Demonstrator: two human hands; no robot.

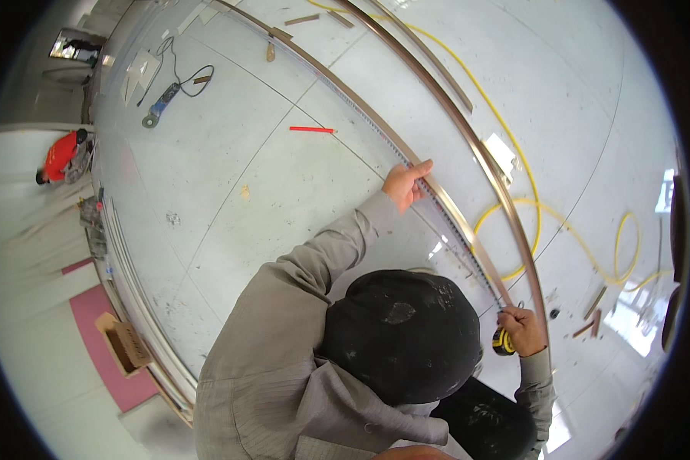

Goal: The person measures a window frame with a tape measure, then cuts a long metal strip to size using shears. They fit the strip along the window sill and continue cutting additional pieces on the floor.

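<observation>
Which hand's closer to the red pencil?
Left. The left hand, on the strip, is below and right of the red pencil in the picture; the right hand, at the tape measure, is farther off that way.

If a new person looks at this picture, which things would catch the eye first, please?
Probably the bright yellow hose or cable, looping over the pale floor on the right. Next, the red pencil, lying up and left of the left hand. Then the yellow-and-black tape measure at the right hand, drawn out along a brown strip.
</observation>
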